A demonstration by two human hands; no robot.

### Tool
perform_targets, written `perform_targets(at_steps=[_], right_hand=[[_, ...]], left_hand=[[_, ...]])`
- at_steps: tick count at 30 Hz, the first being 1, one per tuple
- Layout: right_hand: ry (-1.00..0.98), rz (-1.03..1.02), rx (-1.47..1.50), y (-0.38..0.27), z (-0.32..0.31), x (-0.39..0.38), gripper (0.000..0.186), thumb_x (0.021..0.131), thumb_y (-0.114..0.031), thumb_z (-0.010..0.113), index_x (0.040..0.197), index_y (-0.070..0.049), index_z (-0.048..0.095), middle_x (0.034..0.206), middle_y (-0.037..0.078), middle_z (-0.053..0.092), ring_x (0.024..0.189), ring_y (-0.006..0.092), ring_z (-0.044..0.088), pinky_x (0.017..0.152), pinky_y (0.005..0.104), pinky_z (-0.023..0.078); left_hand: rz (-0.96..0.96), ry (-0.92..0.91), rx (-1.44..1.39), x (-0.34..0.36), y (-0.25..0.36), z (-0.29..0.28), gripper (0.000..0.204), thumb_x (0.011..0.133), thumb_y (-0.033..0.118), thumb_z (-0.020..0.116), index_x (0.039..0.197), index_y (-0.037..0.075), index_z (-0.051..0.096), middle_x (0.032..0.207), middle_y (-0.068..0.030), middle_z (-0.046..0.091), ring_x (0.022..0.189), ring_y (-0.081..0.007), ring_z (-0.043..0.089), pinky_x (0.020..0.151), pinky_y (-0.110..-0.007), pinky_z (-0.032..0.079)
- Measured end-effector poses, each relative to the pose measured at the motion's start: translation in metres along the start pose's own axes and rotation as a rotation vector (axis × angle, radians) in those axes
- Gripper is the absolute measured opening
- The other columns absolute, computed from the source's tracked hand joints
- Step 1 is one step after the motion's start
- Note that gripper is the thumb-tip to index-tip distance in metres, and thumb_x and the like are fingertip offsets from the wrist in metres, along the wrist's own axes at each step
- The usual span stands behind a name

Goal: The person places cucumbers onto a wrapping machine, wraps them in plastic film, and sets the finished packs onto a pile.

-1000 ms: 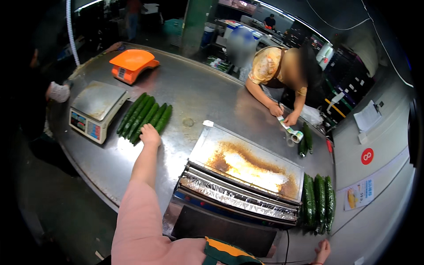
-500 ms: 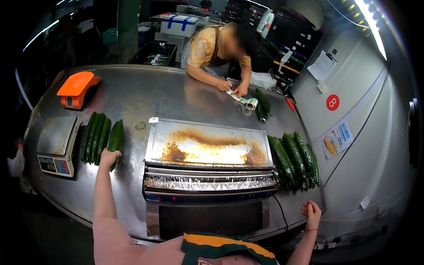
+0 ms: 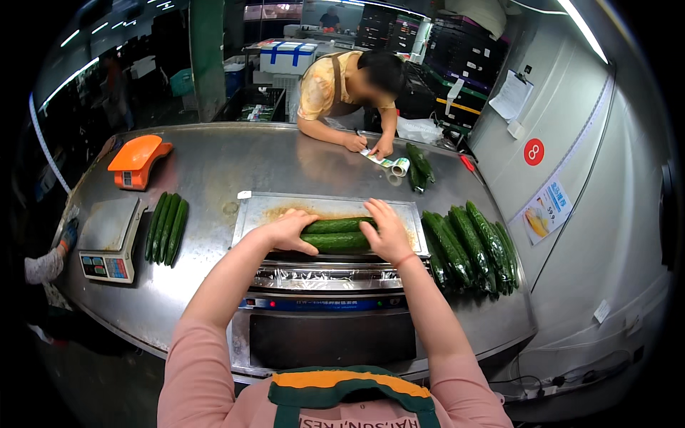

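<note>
Two green cucumbers [image 3: 337, 243] lie side by side across the stained metal plate of the film-wrapping machine [image 3: 332, 274]. My left hand [image 3: 289, 232] is closed around their left end, thumb on the near side. At the right end my right hand [image 3: 388, 233] grips them, with its fingers on the far side. The cucumbers' two ends are partly hidden by my hands. Just in front of them runs a band of shiny clear film [image 3: 328, 277]. Whether film covers these two cucumbers I cannot tell.
More cucumbers [image 3: 166, 228] lie at the left, beside a weighing scale [image 3: 108, 228]. Shiny, wrapped-looking cucumbers [image 3: 471, 250] are piled at the right. Across the table a person writes on a label roll [image 3: 399, 167], near other cucumbers [image 3: 420, 168]. An orange scale [image 3: 139, 161] stands far left.
My left hand has moved from a cucumber by the scale to the machine's plate. My right hand has come in from the right. Two cucumbers now lie between my hands.
</note>
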State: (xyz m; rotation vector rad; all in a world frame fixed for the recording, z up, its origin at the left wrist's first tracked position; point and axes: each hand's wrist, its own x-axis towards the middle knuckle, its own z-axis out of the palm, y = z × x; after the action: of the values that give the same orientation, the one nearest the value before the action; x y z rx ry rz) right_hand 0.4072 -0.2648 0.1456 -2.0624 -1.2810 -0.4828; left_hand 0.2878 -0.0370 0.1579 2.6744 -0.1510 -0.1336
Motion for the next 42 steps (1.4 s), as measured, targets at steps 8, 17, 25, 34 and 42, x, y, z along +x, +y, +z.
perform_targets(at_steps=[8,17,25,34,42], right_hand=[[-0.375,0.157,-0.159,-0.007,0.020,-0.009,0.048,0.086,-0.041,0.045,0.119,-0.008,0.050,0.118,0.013,0.050,0.112,0.0289,0.044,0.098,0.0428,0.029],[0.153,0.452,-0.238,0.036,-0.066,-0.099,0.021,0.080,-0.016,0.055,0.066,-0.002,0.059,0.067,0.014,0.055,0.065,0.0330,0.054,0.059,0.0426,0.043],[-0.293,0.542,-0.726,0.018,-0.061,-0.100,0.054,0.073,-0.056,0.057,0.058,-0.004,0.066,0.063,0.016,0.060,0.066,0.0305,0.060,0.059,0.0396,0.046],[-0.335,0.758,0.080,0.034,-0.059,-0.091,0.024,0.082,-0.024,0.056,0.077,0.000,0.060,0.071,0.015,0.064,0.063,0.0261,0.062,0.056,0.0331,0.048],[0.185,0.817,1.435,0.047,-0.085,-0.075,0.015,0.091,-0.018,0.046,0.083,-0.006,0.051,0.076,0.013,0.062,0.073,0.0260,0.064,0.059,0.0314,0.052]], left_hand=[[-0.023,0.104,0.034,-0.009,-0.001,0.020,0.073,0.076,0.040,0.062,0.134,0.006,0.032,0.129,-0.0207,0.037,0.123,-0.0347,0.030,0.103,-0.041,0.027],[-0.546,0.992,-0.198,-0.137,-0.022,0.044,0.026,0.076,0.023,0.067,0.088,0.002,0.059,0.105,-0.0174,0.056,0.103,-0.0327,0.050,0.089,-0.039,0.038],[-0.839,0.812,-0.114,-0.150,-0.016,0.076,0.034,0.076,0.033,0.064,0.069,0.000,0.068,0.108,-0.0202,0.057,0.107,-0.0333,0.049,0.090,-0.040,0.038],[-0.675,0.823,-0.259,-0.150,-0.002,0.052,0.022,0.081,0.018,0.060,0.070,-0.001,0.063,0.088,-0.0126,0.061,0.081,-0.0250,0.055,0.076,-0.035,0.043],[-0.297,0.874,-1.680,-0.150,-0.017,0.017,0.025,0.090,0.029,0.051,0.074,0.009,0.052,0.067,-0.0028,0.056,0.053,-0.0109,0.051,0.046,-0.021,0.042]])
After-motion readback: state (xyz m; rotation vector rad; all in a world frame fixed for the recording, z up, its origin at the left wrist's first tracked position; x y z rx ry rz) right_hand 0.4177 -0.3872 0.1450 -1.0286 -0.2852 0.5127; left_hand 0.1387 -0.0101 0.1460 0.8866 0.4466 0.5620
